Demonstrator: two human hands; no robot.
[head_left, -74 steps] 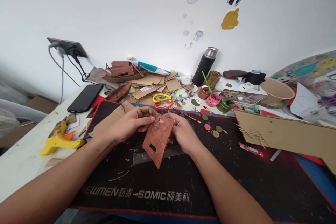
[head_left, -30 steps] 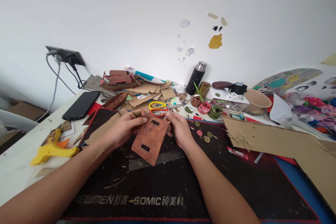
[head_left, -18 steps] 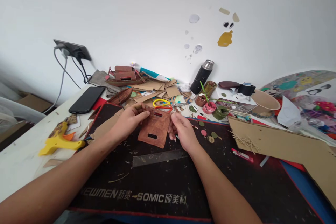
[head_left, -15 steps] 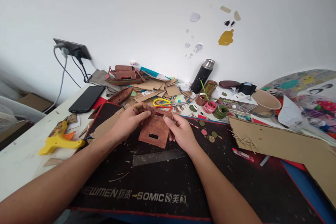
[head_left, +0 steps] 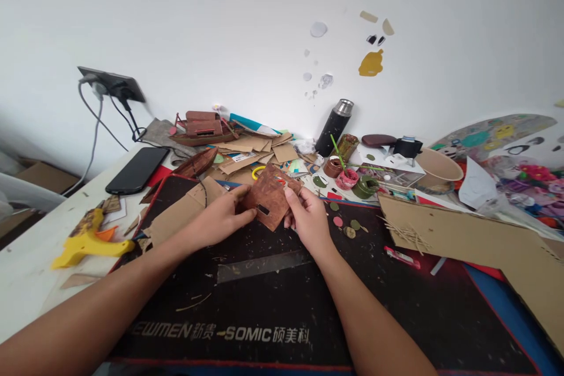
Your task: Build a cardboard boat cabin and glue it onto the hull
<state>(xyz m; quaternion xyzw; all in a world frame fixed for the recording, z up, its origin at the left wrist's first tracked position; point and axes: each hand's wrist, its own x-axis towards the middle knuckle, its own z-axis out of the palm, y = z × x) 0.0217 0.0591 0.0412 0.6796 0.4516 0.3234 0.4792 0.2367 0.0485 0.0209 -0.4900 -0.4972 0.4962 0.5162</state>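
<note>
A reddish-brown painted cardboard piece [head_left: 272, 197] with rectangular cut-outs is held tilted, one corner pointing down, above the black mat [head_left: 264, 299]. My left hand [head_left: 227, 214] pinches its left side between thumb and fingers. On the right side, my right hand [head_left: 307, 214] grips it with the thumb on top. Behind the piece, yellow-handled scissors [head_left: 259, 171] are partly hidden. A brown model boat [head_left: 202, 128] stands at the back left, and a smaller brown hull [head_left: 197, 163] lies in front of it.
A yellow glue gun [head_left: 90, 241] and a phone [head_left: 137, 170] lie at the left. Behind the mat are paint pots [head_left: 347, 178], a black flask [head_left: 335, 128] and cardboard scraps [head_left: 251, 144]. Large cardboard [head_left: 467, 235] with thin sticks occupies the right, near a pink cutter [head_left: 402, 257].
The brown piece has been turned in my hands from nearly upright to a slanted, diamond-like position. My left hand now holds it farther down its left side. The view has shifted slightly.
</note>
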